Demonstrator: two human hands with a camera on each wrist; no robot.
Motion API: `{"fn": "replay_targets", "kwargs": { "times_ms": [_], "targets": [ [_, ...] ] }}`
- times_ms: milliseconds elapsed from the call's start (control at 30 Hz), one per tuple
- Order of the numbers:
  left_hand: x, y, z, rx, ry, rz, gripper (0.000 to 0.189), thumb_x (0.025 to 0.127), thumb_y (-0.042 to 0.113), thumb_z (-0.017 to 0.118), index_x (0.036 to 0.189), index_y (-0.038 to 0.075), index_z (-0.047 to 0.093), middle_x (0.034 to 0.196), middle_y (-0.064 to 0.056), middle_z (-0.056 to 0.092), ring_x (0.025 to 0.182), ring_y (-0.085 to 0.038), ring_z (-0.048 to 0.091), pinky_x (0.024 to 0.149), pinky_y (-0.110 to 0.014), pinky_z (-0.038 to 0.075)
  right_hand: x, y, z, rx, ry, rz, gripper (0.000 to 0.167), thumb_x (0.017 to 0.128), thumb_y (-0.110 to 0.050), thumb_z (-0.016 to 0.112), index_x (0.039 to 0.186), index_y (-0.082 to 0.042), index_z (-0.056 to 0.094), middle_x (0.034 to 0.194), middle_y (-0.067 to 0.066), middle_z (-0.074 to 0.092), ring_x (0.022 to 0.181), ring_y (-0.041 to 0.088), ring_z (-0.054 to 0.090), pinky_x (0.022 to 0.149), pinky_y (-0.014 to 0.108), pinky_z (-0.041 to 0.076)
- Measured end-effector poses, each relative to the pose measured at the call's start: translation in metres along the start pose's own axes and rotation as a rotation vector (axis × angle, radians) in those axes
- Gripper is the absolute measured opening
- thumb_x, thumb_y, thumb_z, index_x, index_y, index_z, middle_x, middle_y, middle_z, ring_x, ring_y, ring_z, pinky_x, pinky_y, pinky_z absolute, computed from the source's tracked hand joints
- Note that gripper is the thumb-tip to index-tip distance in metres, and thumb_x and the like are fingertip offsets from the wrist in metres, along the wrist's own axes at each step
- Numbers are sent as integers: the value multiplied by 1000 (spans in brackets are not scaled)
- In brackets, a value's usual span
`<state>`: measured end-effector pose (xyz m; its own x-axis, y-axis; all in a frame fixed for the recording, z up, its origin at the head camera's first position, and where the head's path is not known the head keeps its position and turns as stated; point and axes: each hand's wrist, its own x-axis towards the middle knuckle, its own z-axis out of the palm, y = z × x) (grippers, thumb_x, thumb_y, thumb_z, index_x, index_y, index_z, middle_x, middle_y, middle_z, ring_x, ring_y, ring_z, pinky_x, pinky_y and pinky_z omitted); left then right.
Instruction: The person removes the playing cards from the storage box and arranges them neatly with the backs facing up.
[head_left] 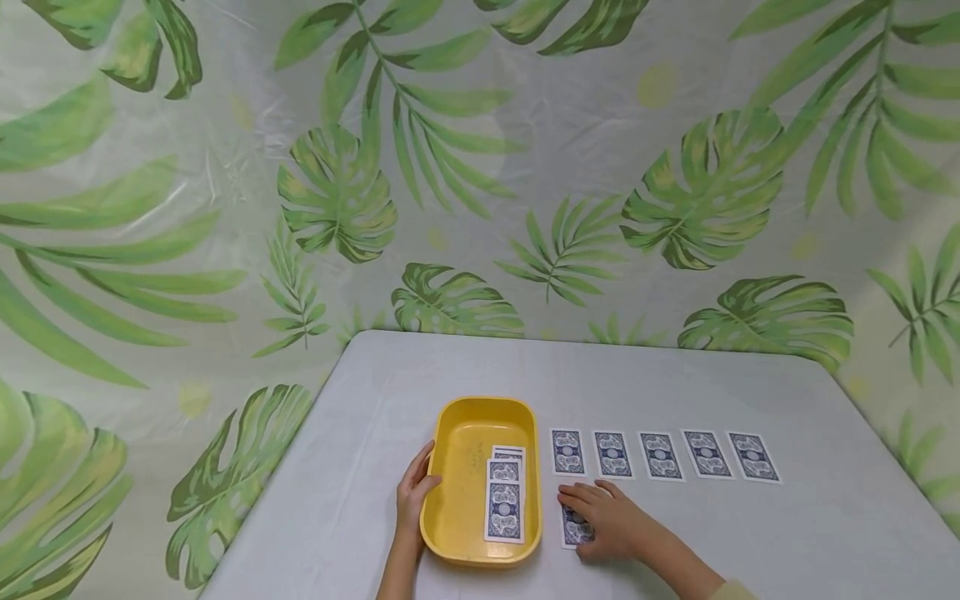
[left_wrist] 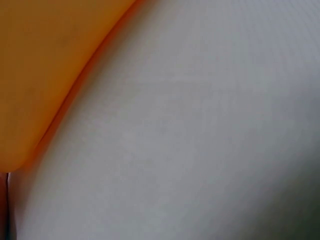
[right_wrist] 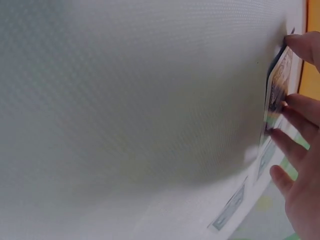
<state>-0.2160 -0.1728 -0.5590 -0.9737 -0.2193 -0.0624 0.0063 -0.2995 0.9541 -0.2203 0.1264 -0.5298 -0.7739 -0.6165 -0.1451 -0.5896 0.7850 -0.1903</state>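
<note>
Head: left hand (head_left: 415,493) grips rim of yellow tray (head_left: 459,510), nearer worktop's (head_left: 810,533) left edge than right; overlapping cards (head_left: 505,510) inside. Right hand (head_left: 613,523) holds face-down card (head_left: 573,533) just beside tray; five-card row (head_left: 661,457) runs toward right edge. Left wrist: tray wall, grip unclear. Right wrist: thumb, fingertips at card's edges.

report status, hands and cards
Left hand gripping yellow tray. Right hand gripping one card, row of five cards beyond. No obstruction visible.

Tray (head_left: 459,525), cards (head_left: 661,457) on white table (head_left: 352,433)
</note>
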Motion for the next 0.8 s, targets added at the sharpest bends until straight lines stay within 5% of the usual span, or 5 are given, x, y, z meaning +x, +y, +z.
{"fn": "replay_targets", "kwargs": {
  "times_ms": [367,800],
  "targets": [
    [1,-1,0,27,12,-4,55,82,-2,45,136,8,43,141,-17,39,125,-24,42,87,-14,42,1,2,3,124,-23,2,67,73,-39,66,132,-16,47,139,1,44,127,24,41,105,53,25],
    [1,-1,-1,23,7,2,54,83,-2,45,137,9,41,143,-16,37,128,-26,39,87,-13,41,4,1,3,107,-17,0,63,73,-38,65,130,-18,49,138,0,46,127,22,42,105,53,24]
  ]
}}
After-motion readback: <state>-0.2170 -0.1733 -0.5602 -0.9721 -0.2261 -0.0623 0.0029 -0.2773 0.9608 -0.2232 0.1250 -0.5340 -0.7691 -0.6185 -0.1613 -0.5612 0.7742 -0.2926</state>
